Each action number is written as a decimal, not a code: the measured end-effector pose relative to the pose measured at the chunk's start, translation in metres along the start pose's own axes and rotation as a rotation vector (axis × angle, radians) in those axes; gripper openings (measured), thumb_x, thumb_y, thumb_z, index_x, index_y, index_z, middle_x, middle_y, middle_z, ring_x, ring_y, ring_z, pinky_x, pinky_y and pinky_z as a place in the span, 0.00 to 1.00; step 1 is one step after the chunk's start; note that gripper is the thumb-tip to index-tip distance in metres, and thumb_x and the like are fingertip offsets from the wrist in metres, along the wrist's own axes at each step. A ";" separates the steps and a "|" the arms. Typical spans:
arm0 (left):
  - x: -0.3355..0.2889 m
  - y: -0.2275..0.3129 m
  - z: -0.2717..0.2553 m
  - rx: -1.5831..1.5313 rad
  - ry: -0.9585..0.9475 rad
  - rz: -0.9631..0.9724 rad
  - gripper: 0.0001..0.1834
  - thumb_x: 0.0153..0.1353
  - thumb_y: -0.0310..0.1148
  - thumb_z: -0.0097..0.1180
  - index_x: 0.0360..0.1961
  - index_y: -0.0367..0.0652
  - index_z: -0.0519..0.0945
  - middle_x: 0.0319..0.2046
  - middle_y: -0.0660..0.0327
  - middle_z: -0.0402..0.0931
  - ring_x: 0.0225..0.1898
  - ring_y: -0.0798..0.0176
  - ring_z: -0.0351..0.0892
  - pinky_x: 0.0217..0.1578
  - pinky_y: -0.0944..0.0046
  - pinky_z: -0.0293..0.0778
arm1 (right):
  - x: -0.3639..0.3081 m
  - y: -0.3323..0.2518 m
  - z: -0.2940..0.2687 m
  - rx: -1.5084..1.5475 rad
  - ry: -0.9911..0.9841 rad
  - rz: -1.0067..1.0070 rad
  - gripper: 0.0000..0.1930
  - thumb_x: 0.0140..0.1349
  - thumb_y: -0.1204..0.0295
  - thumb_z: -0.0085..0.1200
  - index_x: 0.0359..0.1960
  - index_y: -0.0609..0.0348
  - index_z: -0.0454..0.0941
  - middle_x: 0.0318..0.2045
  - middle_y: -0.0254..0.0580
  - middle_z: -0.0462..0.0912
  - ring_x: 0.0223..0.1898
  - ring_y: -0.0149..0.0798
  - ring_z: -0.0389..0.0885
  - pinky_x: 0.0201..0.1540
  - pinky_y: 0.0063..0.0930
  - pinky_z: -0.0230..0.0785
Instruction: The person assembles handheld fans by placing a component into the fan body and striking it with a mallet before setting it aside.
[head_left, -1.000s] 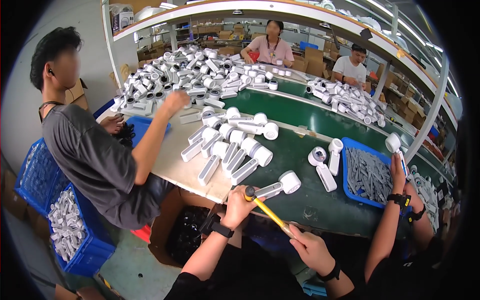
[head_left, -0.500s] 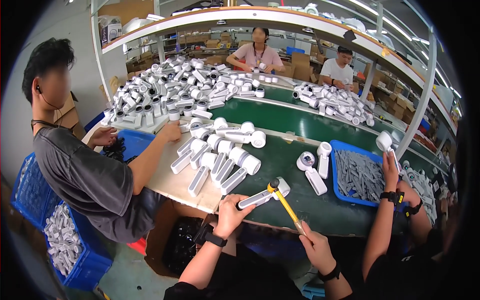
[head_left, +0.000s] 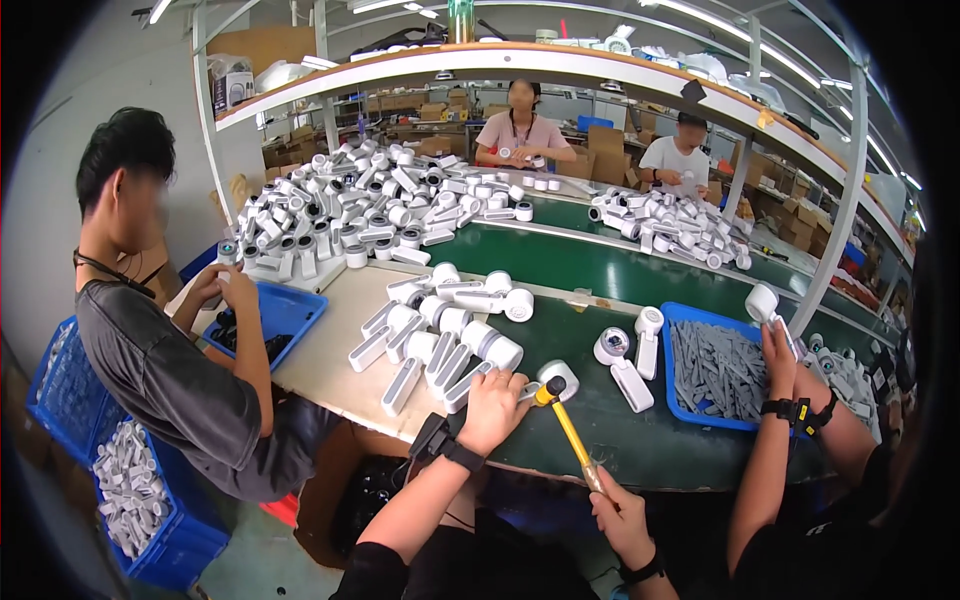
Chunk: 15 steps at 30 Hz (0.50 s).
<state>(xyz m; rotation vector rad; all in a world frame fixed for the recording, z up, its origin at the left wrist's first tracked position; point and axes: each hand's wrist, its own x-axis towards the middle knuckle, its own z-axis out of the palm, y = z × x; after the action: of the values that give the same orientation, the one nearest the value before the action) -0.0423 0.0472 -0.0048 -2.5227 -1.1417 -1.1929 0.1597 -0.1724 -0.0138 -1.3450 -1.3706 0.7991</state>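
My left hand (head_left: pixel 492 412) is closed over the handle of a white handheld device (head_left: pixel 562 378) with a round head, lying on the green bench top; the hand hides most of the handle. In my right hand (head_left: pixel 622 520) is a small hammer (head_left: pixel 570 433) with a yellow shaft and a black head. The hammer head is over the neck of the device; whether it touches cannot be made out. Beside my left hand lies a group of similar devices (head_left: pixel 438 350), white with grey handle strips. Two more devices (head_left: pixel 630 385) lie right of the hammer.
A blue tray (head_left: pixel 668 400) of grey strips stands at the right, near another person's hands (head_left: pixel 782 365) with a device. To the left, a co-worker (head_left: pixel 170 380) sits by a blue tray (head_left: pixel 312 312). Device piles (head_left: pixel 350 200) lie farther back, under a shelf (head_left: pixel 520 58).
My left hand has shifted right and up along the device, covering more of its handle. The hammer stays over its neck. The left co-worker has drawn both hands together.
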 end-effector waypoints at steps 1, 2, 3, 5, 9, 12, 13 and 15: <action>0.005 -0.006 0.004 0.087 0.010 0.027 0.18 0.50 0.37 0.68 0.42 0.47 0.80 0.36 0.61 0.77 0.42 0.56 0.75 0.43 0.56 0.65 | -0.002 0.000 0.003 0.035 0.009 0.038 0.25 0.65 0.79 0.55 0.65 0.60 0.70 0.25 0.30 0.77 0.21 0.20 0.70 0.24 0.16 0.64; 0.010 -0.014 0.008 0.174 0.021 0.054 0.18 0.50 0.37 0.68 0.43 0.47 0.79 0.36 0.61 0.77 0.41 0.56 0.75 0.43 0.56 0.65 | -0.002 0.001 0.004 0.070 0.017 0.074 0.25 0.65 0.78 0.56 0.65 0.60 0.71 0.25 0.30 0.77 0.22 0.20 0.70 0.25 0.17 0.65; 0.011 -0.026 0.012 0.178 0.050 0.053 0.18 0.50 0.37 0.67 0.43 0.48 0.79 0.36 0.61 0.77 0.41 0.56 0.75 0.43 0.56 0.65 | -0.003 0.001 0.004 0.084 0.004 0.085 0.25 0.65 0.77 0.56 0.65 0.59 0.71 0.24 0.30 0.76 0.21 0.21 0.70 0.24 0.17 0.65; 0.013 -0.038 0.016 0.192 0.042 0.039 0.19 0.50 0.38 0.67 0.43 0.49 0.79 0.36 0.62 0.77 0.41 0.57 0.75 0.43 0.56 0.64 | -0.006 0.007 -0.001 0.067 0.003 0.089 0.25 0.65 0.78 0.55 0.66 0.60 0.70 0.24 0.31 0.77 0.21 0.21 0.71 0.24 0.16 0.65; 0.012 -0.065 0.019 0.205 0.075 0.045 0.19 0.50 0.38 0.68 0.44 0.49 0.80 0.35 0.61 0.76 0.41 0.56 0.75 0.42 0.55 0.65 | -0.010 0.015 -0.009 0.054 0.006 0.122 0.26 0.66 0.79 0.54 0.66 0.59 0.69 0.24 0.32 0.77 0.20 0.21 0.71 0.24 0.16 0.64; 0.012 -0.085 0.017 0.270 0.098 0.038 0.19 0.50 0.38 0.67 0.44 0.47 0.80 0.36 0.58 0.76 0.42 0.53 0.75 0.43 0.53 0.67 | -0.014 0.019 -0.014 0.071 0.012 0.159 0.26 0.66 0.78 0.55 0.66 0.59 0.70 0.23 0.31 0.77 0.20 0.21 0.71 0.24 0.15 0.64; 0.014 -0.095 0.016 0.279 0.102 0.032 0.19 0.50 0.38 0.67 0.44 0.47 0.80 0.36 0.59 0.77 0.42 0.54 0.75 0.43 0.53 0.67 | -0.015 0.019 -0.016 0.074 0.010 0.177 0.26 0.66 0.78 0.55 0.66 0.59 0.70 0.23 0.31 0.77 0.20 0.21 0.71 0.24 0.15 0.64; 0.014 -0.113 0.015 0.294 0.105 0.012 0.19 0.50 0.39 0.67 0.44 0.47 0.81 0.37 0.59 0.77 0.43 0.54 0.75 0.43 0.54 0.67 | -0.016 0.021 -0.018 0.086 0.017 0.188 0.26 0.65 0.78 0.55 0.66 0.59 0.70 0.23 0.31 0.77 0.20 0.21 0.71 0.24 0.15 0.64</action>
<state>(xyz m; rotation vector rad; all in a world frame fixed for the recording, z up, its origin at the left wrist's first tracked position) -0.1048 0.1412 -0.0270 -2.2208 -1.1771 -1.0531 0.1803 -0.1883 -0.0318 -1.4234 -1.1950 0.9593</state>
